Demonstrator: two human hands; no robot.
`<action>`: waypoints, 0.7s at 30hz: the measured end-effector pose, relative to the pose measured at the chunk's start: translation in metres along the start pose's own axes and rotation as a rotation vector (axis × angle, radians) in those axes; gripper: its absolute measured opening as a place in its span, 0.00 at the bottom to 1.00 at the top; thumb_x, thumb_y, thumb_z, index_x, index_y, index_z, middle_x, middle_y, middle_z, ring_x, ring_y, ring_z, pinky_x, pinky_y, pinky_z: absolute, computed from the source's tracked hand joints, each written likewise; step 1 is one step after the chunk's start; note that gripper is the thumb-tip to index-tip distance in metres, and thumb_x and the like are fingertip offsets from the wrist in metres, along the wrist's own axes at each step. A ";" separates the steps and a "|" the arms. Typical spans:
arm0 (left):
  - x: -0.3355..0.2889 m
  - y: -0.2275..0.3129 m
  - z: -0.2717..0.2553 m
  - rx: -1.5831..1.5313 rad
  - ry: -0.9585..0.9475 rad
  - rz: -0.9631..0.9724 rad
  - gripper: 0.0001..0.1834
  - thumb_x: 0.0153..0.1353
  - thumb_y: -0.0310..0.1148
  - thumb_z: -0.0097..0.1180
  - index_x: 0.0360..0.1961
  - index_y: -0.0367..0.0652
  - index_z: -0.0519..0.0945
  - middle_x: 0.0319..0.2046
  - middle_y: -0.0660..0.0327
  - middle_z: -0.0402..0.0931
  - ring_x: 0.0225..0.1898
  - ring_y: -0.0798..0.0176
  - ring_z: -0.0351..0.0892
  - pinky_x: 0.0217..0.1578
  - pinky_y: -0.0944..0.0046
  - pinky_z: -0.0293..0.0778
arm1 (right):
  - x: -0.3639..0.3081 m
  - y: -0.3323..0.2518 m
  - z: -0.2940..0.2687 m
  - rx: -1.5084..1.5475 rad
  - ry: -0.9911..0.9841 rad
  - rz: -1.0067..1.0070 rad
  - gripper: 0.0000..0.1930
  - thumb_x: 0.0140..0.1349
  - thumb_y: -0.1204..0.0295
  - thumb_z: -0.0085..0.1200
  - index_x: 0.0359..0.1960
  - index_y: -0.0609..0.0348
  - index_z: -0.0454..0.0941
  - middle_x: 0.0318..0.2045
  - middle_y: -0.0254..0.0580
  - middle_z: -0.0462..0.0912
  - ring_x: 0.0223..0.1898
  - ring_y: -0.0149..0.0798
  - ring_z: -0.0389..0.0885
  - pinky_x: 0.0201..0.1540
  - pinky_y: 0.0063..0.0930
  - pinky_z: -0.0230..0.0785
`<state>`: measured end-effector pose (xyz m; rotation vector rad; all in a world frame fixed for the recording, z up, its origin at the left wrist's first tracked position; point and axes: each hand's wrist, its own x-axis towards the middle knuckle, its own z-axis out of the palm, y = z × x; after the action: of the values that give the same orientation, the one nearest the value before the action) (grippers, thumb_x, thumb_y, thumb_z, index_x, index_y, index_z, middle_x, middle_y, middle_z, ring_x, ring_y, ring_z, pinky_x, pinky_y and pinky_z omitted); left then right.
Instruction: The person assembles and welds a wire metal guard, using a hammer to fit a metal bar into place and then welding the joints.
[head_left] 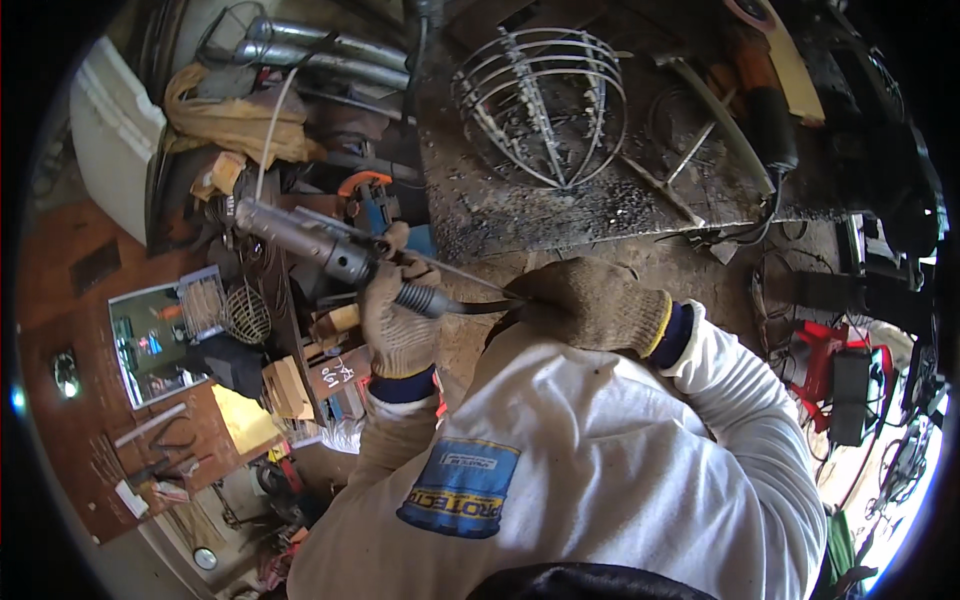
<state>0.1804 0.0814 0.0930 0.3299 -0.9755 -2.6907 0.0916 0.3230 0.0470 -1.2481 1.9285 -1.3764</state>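
Note:
My left hand [398,330], in a knitted work glove, is closed around a grey cylindrical welding electrode holder [310,242]. A pale electrode [274,135] sticks up from the holder's far end. Out of its ribbed black sleeve runs a dark cable [475,308], which passes into my right hand [590,305], gloved and curled in front of my chest. A thin metal rod [465,277] slants beside the holder toward the right hand; which hand grips it is unclear. The right fingers are mostly hidden. Beyond the hands, a cage of bent metal strips [545,105] rests on a dark workbench [490,222].
On the bench's right lie an angle grinder [765,105] and metal bars [690,155]. Silver tubes [330,55] and a tan cloth [235,120] are at the far left. A brown board [70,300] with tools stands left; red equipment [815,370] and cables are at right.

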 end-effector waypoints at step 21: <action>0.013 0.063 -0.140 0.041 0.007 -0.175 0.29 0.61 0.23 0.55 0.65 0.31 0.67 0.72 0.42 0.60 0.38 0.71 0.72 0.39 0.70 0.72 | -0.038 -0.025 0.072 -0.124 0.599 0.638 0.11 0.69 0.74 0.52 0.47 0.64 0.83 0.40 0.54 0.87 0.42 0.47 0.89 0.44 0.33 0.78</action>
<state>0.2207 -0.0522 0.0273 0.4524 -1.0462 -2.8262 0.1764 0.3177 0.0364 -0.1817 2.5260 -1.3656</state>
